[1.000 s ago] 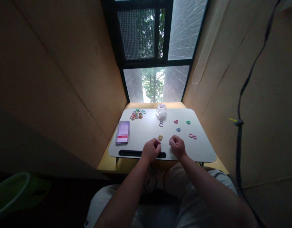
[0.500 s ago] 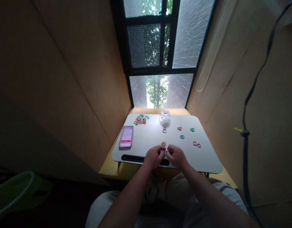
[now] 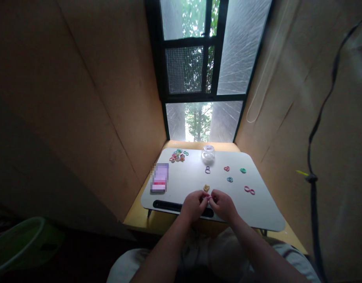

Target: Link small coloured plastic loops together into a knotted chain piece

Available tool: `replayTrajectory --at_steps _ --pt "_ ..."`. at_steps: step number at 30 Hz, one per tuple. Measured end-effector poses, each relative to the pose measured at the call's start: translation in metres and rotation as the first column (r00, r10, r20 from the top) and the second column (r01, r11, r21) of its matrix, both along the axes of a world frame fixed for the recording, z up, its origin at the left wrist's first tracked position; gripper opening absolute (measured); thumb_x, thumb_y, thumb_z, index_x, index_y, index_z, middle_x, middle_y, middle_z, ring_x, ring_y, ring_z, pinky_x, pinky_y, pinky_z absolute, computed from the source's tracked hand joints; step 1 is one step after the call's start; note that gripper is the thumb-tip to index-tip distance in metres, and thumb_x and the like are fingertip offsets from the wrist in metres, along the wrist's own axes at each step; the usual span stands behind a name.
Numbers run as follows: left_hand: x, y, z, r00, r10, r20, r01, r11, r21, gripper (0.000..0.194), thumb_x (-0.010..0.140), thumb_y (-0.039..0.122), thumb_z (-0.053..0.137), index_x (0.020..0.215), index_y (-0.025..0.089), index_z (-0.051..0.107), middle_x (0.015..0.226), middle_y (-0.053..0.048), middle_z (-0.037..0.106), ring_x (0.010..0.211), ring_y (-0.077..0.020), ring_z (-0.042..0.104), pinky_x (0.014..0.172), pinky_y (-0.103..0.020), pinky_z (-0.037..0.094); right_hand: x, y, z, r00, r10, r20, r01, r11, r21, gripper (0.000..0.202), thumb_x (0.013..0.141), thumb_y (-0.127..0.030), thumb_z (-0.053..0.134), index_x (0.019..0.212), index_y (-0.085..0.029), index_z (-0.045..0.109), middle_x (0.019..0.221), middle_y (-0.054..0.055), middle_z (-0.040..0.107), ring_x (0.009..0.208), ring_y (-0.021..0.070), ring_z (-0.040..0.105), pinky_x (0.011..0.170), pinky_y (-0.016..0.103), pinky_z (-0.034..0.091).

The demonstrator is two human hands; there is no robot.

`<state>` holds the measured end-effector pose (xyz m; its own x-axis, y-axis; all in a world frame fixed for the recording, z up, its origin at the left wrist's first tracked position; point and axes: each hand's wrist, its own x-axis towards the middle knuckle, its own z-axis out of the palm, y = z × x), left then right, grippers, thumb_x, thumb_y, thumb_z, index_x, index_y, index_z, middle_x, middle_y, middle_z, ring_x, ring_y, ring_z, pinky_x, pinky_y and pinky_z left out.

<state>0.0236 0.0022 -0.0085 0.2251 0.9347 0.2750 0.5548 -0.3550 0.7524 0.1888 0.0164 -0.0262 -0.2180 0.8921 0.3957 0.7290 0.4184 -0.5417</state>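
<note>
My left hand (image 3: pixel 194 205) and my right hand (image 3: pixel 223 205) meet above the near edge of the white lap table (image 3: pixel 187 181). Both are closed in a pinch on a small pink hair tie (image 3: pixel 209 197), mostly hidden by the fingers. Just beyond the fingertips lies a bunched yellow hair tie (image 3: pixel 206 188). Farther off are a purple one (image 3: pixel 207 170), a red one (image 3: pixel 226 168), a blue one (image 3: pixel 229 179) and a green one (image 3: pixel 243 170). A pink figure-eight tie (image 3: pixel 249 190) rests to the right.
A pile of colourful hair ties (image 3: pixel 177 156) sits at the far left, with a phone (image 3: pixel 160 178) nearer me. A clear round jar (image 3: pixel 208 155) stands at the back. A black slot (image 3: pixel 169 205) runs along the near edge. A dark cord (image 3: pixel 313 212) hangs on the right.
The whole view has shifted, so everything sits slightly lower in the picture. My hands stay together at the same place on the table, fingers still pinched, with less of the pink hair tie showing.
</note>
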Motion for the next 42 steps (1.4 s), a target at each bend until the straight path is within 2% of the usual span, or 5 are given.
replayTrajectory --at_steps 6,12,15,25,42 --pt "-0.0001 -0.0011 -0.0004 0.999 0.030 -0.015 -0.029 0.999 0.015 0.016 0.089 0.027 0.053 0.090 0.021 0.069 0.086 -0.003 0.071 0.079 -0.0168 0.063 0.071 -0.026 0.044 0.0006 -0.0011 -0.0001 0.999 0.029 -0.038 -0.029 1.000 0.001 0.017 0.082 -0.028 0.051 0.067 -0.021 0.049 0.060 -0.003 0.052 0.057 0.0131 0.047 0.055 0.024 0.031" --pt "0.0004 -0.0016 0.0002 0.999 0.036 -0.018 -0.036 0.999 0.007 0.015 0.088 0.026 0.053 0.089 0.020 0.067 0.083 -0.002 0.070 0.077 -0.0158 0.063 0.069 -0.025 0.042 0.0014 -0.0025 0.0036 0.993 0.078 -0.087 -0.081 0.996 -0.026 0.003 0.079 -0.022 0.050 0.078 -0.022 0.053 0.064 -0.003 0.055 0.058 0.0132 0.050 0.057 0.023 0.035" --pt "0.0005 -0.0021 0.0014 0.999 0.037 -0.014 -0.037 0.999 0.005 0.015 0.089 0.026 0.053 0.089 0.021 0.067 0.082 -0.001 0.070 0.075 -0.0153 0.062 0.068 -0.025 0.042 0.0015 -0.0030 0.0052 0.991 0.092 -0.095 -0.095 0.995 -0.029 0.006 0.078 -0.020 0.049 0.081 -0.022 0.054 0.065 -0.003 0.056 0.058 0.0133 0.051 0.057 0.023 0.036" --pt "0.0009 -0.0028 0.0014 0.998 0.049 -0.031 -0.049 0.999 0.003 0.013 0.089 0.024 0.053 0.089 0.021 0.065 0.083 -0.001 0.070 0.074 -0.0150 0.061 0.068 -0.025 0.042 0.0008 -0.0024 0.0045 0.993 0.086 -0.084 -0.088 0.996 -0.015 0.010 0.081 -0.024 0.050 0.071 -0.021 0.052 0.062 -0.002 0.055 0.057 0.0135 0.050 0.056 0.023 0.035" --pt "0.0006 -0.0040 0.0011 0.998 0.054 -0.040 -0.054 0.999 0.004 0.011 0.088 0.025 0.054 0.089 0.020 0.064 0.079 0.000 0.068 0.071 -0.0145 0.060 0.065 -0.025 0.040 0.0010 -0.0030 0.0054 0.992 0.103 -0.076 -0.105 0.994 -0.023 0.011 0.080 -0.024 0.051 0.074 -0.021 0.060 0.065 0.000 0.061 0.061 0.0146 0.053 0.058 0.024 0.037"
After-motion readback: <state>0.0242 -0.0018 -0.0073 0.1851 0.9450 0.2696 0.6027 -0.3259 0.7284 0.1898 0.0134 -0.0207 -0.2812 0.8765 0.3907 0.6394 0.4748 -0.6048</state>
